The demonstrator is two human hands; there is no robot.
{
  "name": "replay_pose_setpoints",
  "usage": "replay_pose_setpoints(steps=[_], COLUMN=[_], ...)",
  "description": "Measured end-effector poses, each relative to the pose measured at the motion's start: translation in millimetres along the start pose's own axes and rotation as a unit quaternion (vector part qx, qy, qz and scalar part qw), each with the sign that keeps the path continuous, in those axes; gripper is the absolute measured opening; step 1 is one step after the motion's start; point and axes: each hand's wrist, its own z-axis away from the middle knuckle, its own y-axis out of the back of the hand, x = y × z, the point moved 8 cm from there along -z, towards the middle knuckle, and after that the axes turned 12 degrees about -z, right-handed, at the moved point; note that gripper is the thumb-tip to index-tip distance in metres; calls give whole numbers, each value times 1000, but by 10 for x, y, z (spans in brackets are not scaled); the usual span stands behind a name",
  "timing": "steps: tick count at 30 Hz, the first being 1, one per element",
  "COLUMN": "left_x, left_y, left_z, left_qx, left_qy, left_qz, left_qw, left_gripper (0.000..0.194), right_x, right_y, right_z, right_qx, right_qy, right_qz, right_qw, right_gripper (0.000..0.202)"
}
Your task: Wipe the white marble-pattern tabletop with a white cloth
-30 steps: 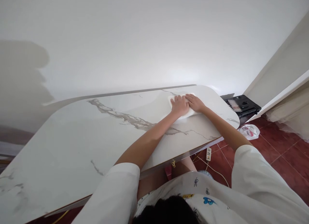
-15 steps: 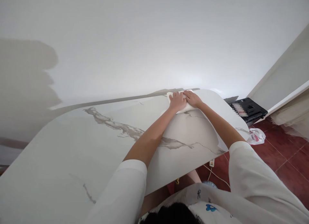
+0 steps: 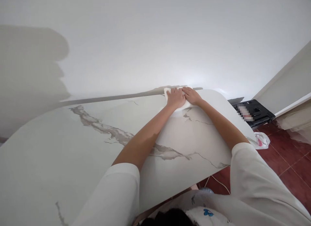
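A folded white cloth (image 3: 182,106) lies on the marble-patterned white table (image 3: 97,154), close to its far edge by the wall. My left hand (image 3: 176,98) presses down on the cloth, its fingers bent over the far part. Beside it, my right hand (image 3: 191,95) rests on the cloth's right side, fingers pointing left towards my left hand. Both hands hold the cloth against the tabletop, and they touch or nearly touch each other.
A white wall (image 3: 145,41) runs along the table's far edge. Right of the table are a black case (image 3: 261,112), a clear plastic bag (image 3: 262,140) and a pale curtain (image 3: 295,124) over the red tiled floor (image 3: 289,154). A cable (image 3: 220,182) lies below the near edge.
My hands and the cloth have shifted slightly left and towards the wall. The view has also moved a little, and the white socket below the table has gone out of sight.
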Motion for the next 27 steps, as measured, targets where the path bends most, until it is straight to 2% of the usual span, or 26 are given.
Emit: replay_pose_setpoints(steps=[4,8,11,18,27], left_x=[120,287,332,340,551], left_y=[-1,-7,-9,-4,93], left_z=[-55,-144,-176,-56,443], left_qx=[4,8,11,0,12], left_qy=[20,13,7,5,-10], left_qz=[0,6,9,10,11], left_qw=[1000,1000,1000,1000,1000], left_gripper=[46,45,46,49,48], right_x=[152,361,413,227,-31], right_y=[47,156,203,223,263], right_z=[6,44,71,221,739], right_qx=[-18,-20,-18,-27,-34], right_qy=[10,-35,-58,-63,-69], right_qz=[-16,-23,-16,11,30], right_qw=[1000,999,998,998,997], right_gripper=[52,54,55,56,56])
